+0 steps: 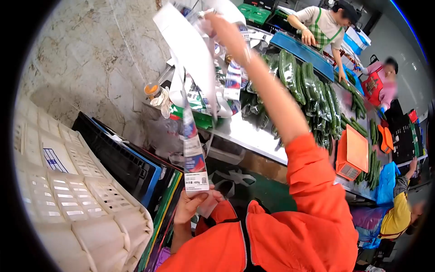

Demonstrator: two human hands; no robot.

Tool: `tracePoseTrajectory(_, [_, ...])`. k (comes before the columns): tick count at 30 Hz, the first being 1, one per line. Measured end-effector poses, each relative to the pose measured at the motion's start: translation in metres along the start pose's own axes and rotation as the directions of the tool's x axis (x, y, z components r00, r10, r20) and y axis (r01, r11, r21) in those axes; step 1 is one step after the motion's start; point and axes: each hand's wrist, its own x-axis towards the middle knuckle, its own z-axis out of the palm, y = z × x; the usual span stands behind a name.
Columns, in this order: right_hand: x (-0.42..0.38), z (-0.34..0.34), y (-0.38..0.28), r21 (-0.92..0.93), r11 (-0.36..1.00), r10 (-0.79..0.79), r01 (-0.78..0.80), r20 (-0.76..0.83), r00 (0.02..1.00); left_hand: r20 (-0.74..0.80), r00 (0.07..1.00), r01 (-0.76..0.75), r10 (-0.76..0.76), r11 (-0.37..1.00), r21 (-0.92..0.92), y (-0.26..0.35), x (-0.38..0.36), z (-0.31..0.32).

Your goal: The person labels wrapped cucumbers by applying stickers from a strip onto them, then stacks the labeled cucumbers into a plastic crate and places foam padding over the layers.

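Head view: left hand (192,205), lower centre, pinches the label strip (194,156), best kept flat and untwisted; right hand (221,27), top centre (blurred, grip cannot be determined), should guide evenly.

The strip of printed labels (194,159) is white with blocks of blue and red and black print, and the wearer's jacket (294,235) is orange-red. The bagged cucumbers (286,72) are dark green, the plastic basket (354,147) orange, and a co-worker's apron (321,38) green-and-white check. The slatted crate (102,229) is cream with a blue mark, and the wall (77,50) is off-white, streaked with brown.
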Motion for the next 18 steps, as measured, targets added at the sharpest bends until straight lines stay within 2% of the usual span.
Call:
tracePoseTrajectory(1, [-0.050,0.025,0.026,0.279,0.956,0.129,-0.090,-0.125,0.984,0.017,0.998,-0.068,0.066,0.986,0.155,0.003,0.000,-0.005])
tracePoseTrajectory(2, [-0.094,0.056,0.077,0.251,0.967,0.084,-0.048,-0.135,0.987,0.027,0.989,-0.146,0.144,0.943,0.300,0.002,0.001,-0.007])
tracePoseTrajectory(4, [-0.166,0.112,0.114,-0.139,0.981,0.111,-0.133,-0.154,0.982,0.026,0.973,-0.225,0.228,0.970,-0.091,0.012,0.008,0.004])
tracePoseTrajectory(5, [-0.187,0.136,0.121,-0.207,0.944,0.235,-0.255,-0.117,0.965,0.022,0.975,-0.221,0.222,0.975,-0.039,0.013,0.009,0.000])
tracePoseTrajectory(6, [-0.200,0.156,0.126,-0.277,0.889,0.352,-0.364,-0.093,0.931,0.072,0.951,-0.301,0.301,0.954,-0.007,0.019,0.013,0.003])
tracePoseTrajectory(8, [-0.208,0.180,0.129,0.006,0.811,0.578,-0.585,0.149,0.803,-0.039,0.966,-0.252,0.256,0.964,0.088,0.027,0.013,0.007])
tracePoseTrajectory(9, [-0.218,0.198,0.146,0.298,0.795,0.511,-0.529,0.142,0.848,-0.027,0.951,-0.305,0.307,0.950,0.069,0.029,0.013,0.009])
tracePoseTrajectory(10, [-0.223,0.213,0.165,0.461,0.695,0.541,-0.552,0.169,0.824,-0.014,0.935,-0.353,0.354,0.934,0.051,0.033,0.014,0.010])
tracePoseTrajectory(12, [-0.213,0.201,0.159,0.514,0.670,0.601,-0.536,0.050,0.798,-0.017,0.933,-0.356,0.359,0.931,0.082,0.037,0.012,0.004])
tracePoseTrajectory(13, [-0.203,0.192,0.162,0.587,0.616,0.644,-0.526,0.009,0.765,0.075,0.936,-0.352,0.345,0.931,0.099,0.036,0.012,-0.004])
tracePoseTrajectory(14, [-0.185,0.183,0.158,0.645,0.634,0.607,-0.427,-0.072,0.791,0.164,0.930,-0.350,0.330,0.930,0.113,0.035,0.011,-0.008])
tracePoseTrajectory(15, [-0.165,0.181,0.177,0.540,0.661,0.648,-0.521,-0.060,0.759,0.167,0.958,-0.256,0.234,0.959,0.124,0.041,0.007,0.001])
tracePoseTrajectory(16, [-0.145,0.180,0.196,0.427,0.671,0.688,-0.606,-0.054,0.723,0.330,0.929,-0.266,0.169,0.923,0.276,0.052,0.007,0.004])
tracePoseTrajectory(17, [-0.126,0.175,0.199,0.363,0.666,0.720,-0.652,-0.085,0.688,0.482,0.870,-0.322,0.098,0.855,0.406,0.063,0.008,0.008])
tracePoseTrajectory(18, [-0.108,0.170,0.196,0.301,0.653,0.749,-0.695,-0.118,0.652,0.681,0.729,-0.491,0.075,0.750,0.444,0.077,0.011,0.011])
